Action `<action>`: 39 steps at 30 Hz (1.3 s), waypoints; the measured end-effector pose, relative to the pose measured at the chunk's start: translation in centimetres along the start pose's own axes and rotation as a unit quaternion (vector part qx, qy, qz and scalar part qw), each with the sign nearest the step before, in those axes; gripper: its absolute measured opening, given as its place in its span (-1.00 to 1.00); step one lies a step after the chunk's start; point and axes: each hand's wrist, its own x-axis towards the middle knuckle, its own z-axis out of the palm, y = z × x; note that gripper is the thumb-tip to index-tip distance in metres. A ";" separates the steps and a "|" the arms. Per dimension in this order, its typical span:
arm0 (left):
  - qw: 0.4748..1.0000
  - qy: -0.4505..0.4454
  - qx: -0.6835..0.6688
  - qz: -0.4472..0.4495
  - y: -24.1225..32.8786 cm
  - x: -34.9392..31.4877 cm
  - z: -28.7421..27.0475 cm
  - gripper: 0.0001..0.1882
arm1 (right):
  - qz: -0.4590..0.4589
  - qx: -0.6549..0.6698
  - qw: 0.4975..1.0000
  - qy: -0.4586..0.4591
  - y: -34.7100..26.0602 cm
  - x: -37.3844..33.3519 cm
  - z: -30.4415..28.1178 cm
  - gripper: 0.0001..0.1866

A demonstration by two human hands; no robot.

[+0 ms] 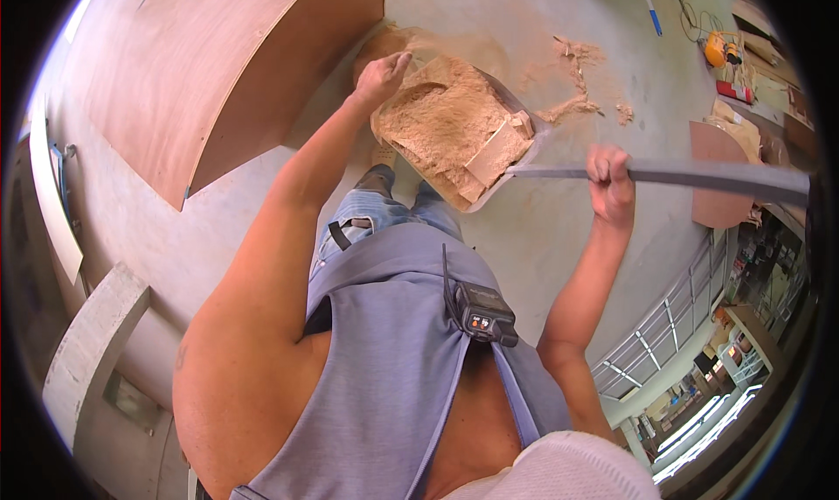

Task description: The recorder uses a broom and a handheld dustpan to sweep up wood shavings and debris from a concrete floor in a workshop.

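Observation:
A wide, shovel-like pan (532,153) is heaped with tan sawdust (437,111) above the floor, before my legs. Some flat wood offcuts (498,153) lie on the heap's right side. My right hand (610,181) is wrapped round the pan's long grey handle (690,173), which runs off to the right and is blurred toward its end. At the pan's far left corner is my left hand (383,79), closed with thumb and fingers together. Whether it grips the rim or something else is hidden.
A large curved plywood piece (253,54) stands at the left. Loose sawdust (572,85) is strewn on the floor. Farther right are a yellow tool (721,50), a red cylinder (734,92) and a round-edged board (718,175). A pale curved block (96,329) is at the lower left.

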 end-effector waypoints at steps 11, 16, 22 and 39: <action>0.998 0.045 -0.051 -0.009 0.2 -10.6 -0.1 -0.50 | 0.091 -0.119 0.985 0.088 -3.2 6.9 8.8 -0.47; 0.982 0.133 -0.137 0.003 1.8 -8.8 0.8 -0.49 | 0.139 -0.337 0.929 0.065 -2.0 13.0 16.9 -0.49; 0.970 0.104 -0.214 -0.037 3.8 -10.6 -0.5 -0.48 | 0.171 -0.426 0.888 -0.015 -3.5 18.0 20.6 -0.45; 0.971 0.125 -0.194 -0.053 -3.6 -6.1 -7.5 -0.45 | 0.180 -0.433 0.872 -0.143 2.0 23.8 30.3 -0.54</action>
